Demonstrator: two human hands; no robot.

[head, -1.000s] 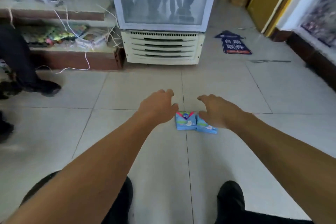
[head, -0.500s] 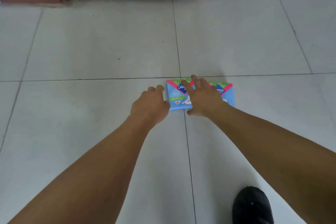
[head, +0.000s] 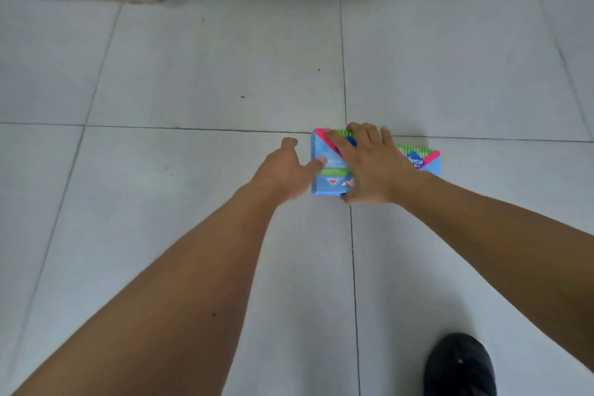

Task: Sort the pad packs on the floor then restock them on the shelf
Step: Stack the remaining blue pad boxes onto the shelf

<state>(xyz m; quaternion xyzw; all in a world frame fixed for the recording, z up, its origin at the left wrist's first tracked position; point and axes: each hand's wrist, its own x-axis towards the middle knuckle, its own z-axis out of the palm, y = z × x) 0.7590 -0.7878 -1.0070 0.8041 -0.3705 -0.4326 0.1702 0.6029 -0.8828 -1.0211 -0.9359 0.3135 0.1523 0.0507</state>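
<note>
Two blue pad packs lay side by side on the floor (head: 193,74). The left pack (head: 326,167) sat under the right hand (head: 373,167), its fingers spread flat on top. The left hand (head: 283,170) touched its side, fingers loose. The right pack (head: 421,159) peeked out beside the right hand's fingers.
</note>
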